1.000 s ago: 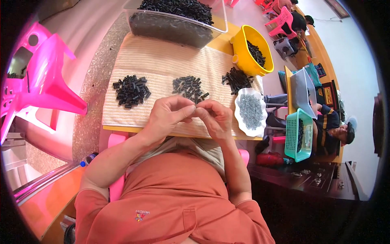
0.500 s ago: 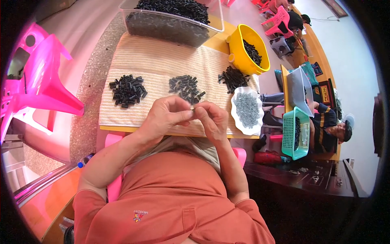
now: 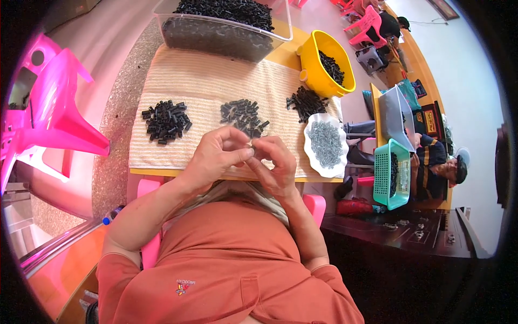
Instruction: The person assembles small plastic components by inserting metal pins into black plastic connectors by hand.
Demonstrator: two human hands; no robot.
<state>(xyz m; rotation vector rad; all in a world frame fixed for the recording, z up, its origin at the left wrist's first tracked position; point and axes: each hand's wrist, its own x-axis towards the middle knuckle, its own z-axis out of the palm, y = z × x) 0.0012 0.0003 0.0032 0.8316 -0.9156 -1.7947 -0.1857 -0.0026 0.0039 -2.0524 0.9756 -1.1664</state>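
My left hand and my right hand meet over the near edge of a striped towel. Both are closed in a pinch, fingertips together, around something too small to make out. Just beyond them lies a loose pile of short black tubular pieces. A denser black pile sits to the left. At the right is a heap of thin black pieces. Close to my right hand stands a white scalloped dish holding small clear pieces.
A clear bin of black pieces stands at the far edge, beside a yellow tub with more. Pink plastic seating is at the left. To the right, a person sits near a green basket.
My right fingers have shifted and spread a little, with the thumb lower against the left fingertips. The whole view has moved slightly. The piles look the same.
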